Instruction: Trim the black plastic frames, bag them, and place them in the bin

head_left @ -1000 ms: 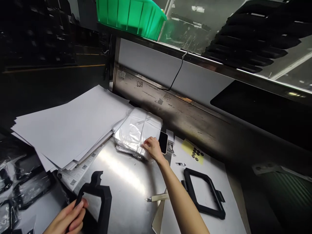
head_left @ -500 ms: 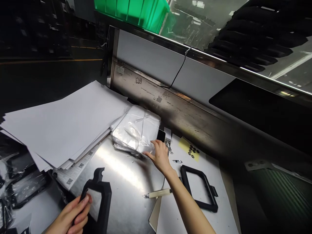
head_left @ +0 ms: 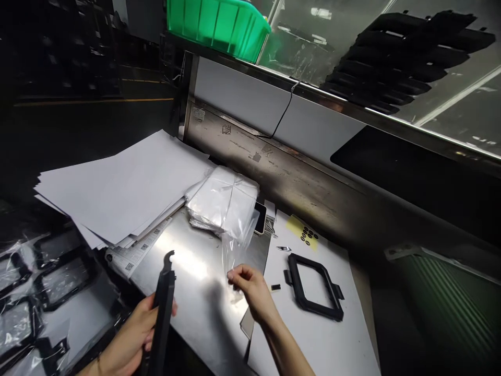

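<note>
My left hand (head_left: pixel 135 334) is closed around a black plastic frame (head_left: pixel 161 313) with a hooked tab at its top, turned nearly edge-on at the lower left. In my right hand (head_left: pixel 250 290) a clear plastic bag (head_left: pixel 235 250) is pinched between thumb and fingers. The bag stretches from the stack of clear plastic bags (head_left: pixel 223 201) down to my fingertips; whether it is fully free of the stack I cannot tell. Right of that hand, a second black frame (head_left: pixel 316 287) with side tabs lies flat on a white sheet (head_left: pixel 274 339).
A pile of white paper (head_left: pixel 125 188) covers the table's left. Bagged black frames (head_left: pixel 58 277) lie at the lower left. A phone (head_left: pixel 260 218), a small blade (head_left: pixel 284 248) and a yellow sheet of black stickers (head_left: pixel 303 232) are near the back wall. A green bin (head_left: pixel 219 28) stands above.
My right hand has come from the bag stack toward me, drawing a clear bag with it. The frame in my left hand has turned from face-up to nearly edge-on.
</note>
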`<state>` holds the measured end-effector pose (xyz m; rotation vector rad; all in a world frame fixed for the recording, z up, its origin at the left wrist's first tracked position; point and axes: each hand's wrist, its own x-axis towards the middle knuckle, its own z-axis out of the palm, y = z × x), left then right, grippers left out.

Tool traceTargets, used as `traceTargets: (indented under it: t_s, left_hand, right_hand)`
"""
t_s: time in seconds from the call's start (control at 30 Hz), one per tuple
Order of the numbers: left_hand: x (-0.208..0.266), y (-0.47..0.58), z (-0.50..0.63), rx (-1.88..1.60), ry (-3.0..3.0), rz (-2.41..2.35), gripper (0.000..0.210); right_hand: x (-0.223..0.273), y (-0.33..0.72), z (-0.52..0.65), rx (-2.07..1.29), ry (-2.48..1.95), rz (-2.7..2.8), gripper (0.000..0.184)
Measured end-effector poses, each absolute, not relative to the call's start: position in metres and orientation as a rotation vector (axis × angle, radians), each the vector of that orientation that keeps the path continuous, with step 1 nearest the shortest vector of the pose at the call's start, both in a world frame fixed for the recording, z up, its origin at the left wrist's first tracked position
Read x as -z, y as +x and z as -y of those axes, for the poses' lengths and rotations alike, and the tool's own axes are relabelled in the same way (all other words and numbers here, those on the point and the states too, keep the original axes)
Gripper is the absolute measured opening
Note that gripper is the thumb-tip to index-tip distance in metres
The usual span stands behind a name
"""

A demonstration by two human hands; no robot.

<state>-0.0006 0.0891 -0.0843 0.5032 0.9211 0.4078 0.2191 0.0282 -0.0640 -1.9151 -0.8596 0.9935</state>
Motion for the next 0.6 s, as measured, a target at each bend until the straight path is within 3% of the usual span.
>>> traceTargets:
  t_s: [0.13,0.33,0.5,0.6]
  left_hand:
    - [0.081,0.025,-0.07,-0.317,0.591,-0.803,0.04]
    - [0.086,0.012,-0.051,-0.31,0.67,-0.786,0.014]
    - [0.099,-0.037,-0.057,-0.507,0.684,-0.95,0.006]
    - [0.098,-0.071,-0.062,-0.548,0.722,-1.039,0.012]
  right_hand:
    - [0.059,0.153,0.005,-1.172,-1.647,0.677,0.012]
    - [0.06,0.123,0.032,-1.286,-1.205,0.435,0.021]
    - [0.061,0.132,0.033,-1.201,-0.936,0.125,0.027]
    - [0.059,0.127,0.025,-1.247,-0.905,0.058,0.032]
